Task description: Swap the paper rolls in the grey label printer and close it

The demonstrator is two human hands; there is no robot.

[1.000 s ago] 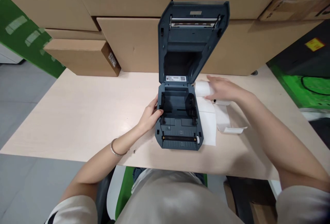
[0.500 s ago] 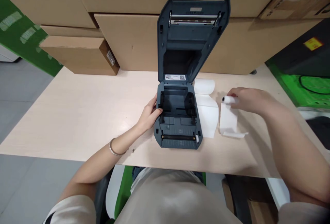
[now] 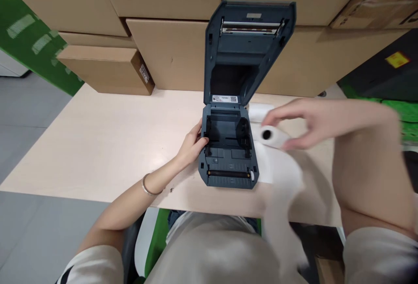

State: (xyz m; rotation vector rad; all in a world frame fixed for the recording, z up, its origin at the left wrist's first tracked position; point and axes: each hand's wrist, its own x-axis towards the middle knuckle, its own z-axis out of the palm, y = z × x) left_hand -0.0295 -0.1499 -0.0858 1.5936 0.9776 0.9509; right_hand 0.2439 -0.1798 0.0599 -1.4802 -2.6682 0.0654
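Note:
A dark grey label printer (image 3: 228, 157) stands on the table with its lid (image 3: 250, 49) raised. Inside, the roll bay shows no roll, and a black roller crosses the front. My left hand (image 3: 192, 144) grips the printer's left side, thumb over the rim. To the right, my right hand (image 3: 303, 123) pinches a small white paper roll (image 3: 274, 136) between thumb and fingers, its dark core facing the printer. From the roll a long strip (image 3: 282, 192) hangs down past the table's front edge, blurred by motion. Another white roll (image 3: 259, 112) lies behind, partly hidden, beside the printer.
Large cardboard boxes (image 3: 176, 53) form a wall along the back of the table (image 3: 130, 144). A flat carton (image 3: 104, 68) sits at the back left. At the right are a black box with a yellow label (image 3: 397, 59) and something green.
My right hand has lifted the small paper roll and carried it left towards the printer, and its strip has unwound and hangs down. My left hand keeps its hold.

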